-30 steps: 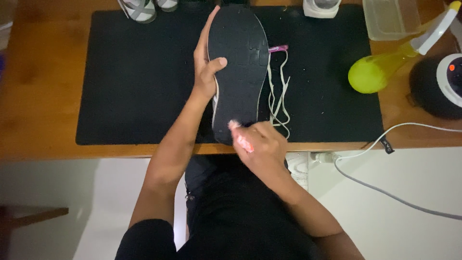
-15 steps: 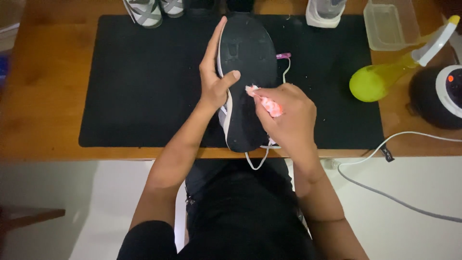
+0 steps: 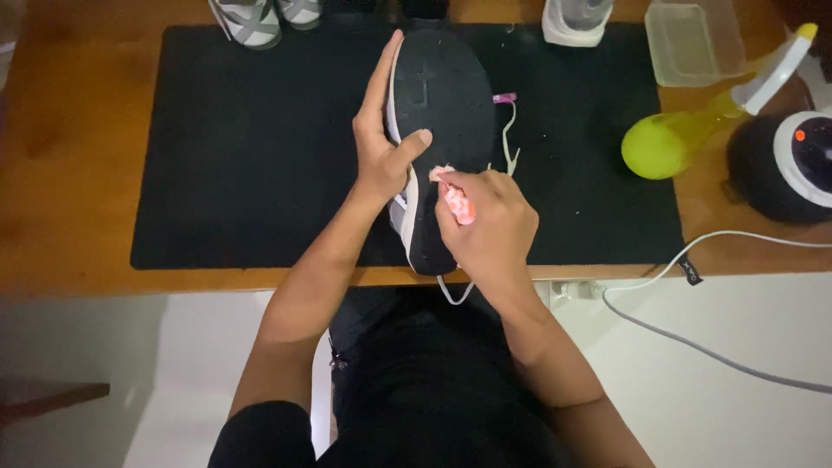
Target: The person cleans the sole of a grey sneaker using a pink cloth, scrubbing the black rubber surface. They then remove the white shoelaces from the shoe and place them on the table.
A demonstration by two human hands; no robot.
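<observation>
Gripping: right hand (image 3: 490, 227) closed round a small pink-and-white thing (image 3: 455, 201), a cloth or brush, I cannot tell which, pressed to the sole
Steadying: left hand (image 3: 386, 143) half open along the shoe's left edge, fingers straight up its side, thumb laid across the sole
Shoe (image 3: 438, 130): turned over, black sole up, heel end sticking out past the near table edge, toe pointing away; it sits over the middle of the mat
Laces (image 3: 510, 147): pale, trailing out on the right of the shoe, one loop hanging below the heel
Mat (image 3: 243, 147): black, spread over the wooden table (image 3: 61, 147)
Cable (image 3: 693, 260): white, running off the table's near right edge, with a white plug just beside the right wrist
Spray bottle (image 3: 672, 139): yellow-green, lying on its side at the mat's right edge, white nozzle pointing to the far right
Round device (image 3: 784, 165): black with a white top, right of the bottle
Plastic box (image 3: 693, 43): clear, far right corner
Far edge: two grey-and-white shoes (image 3: 260, 16) at left, a white one (image 3: 576, 19) right of centre
</observation>
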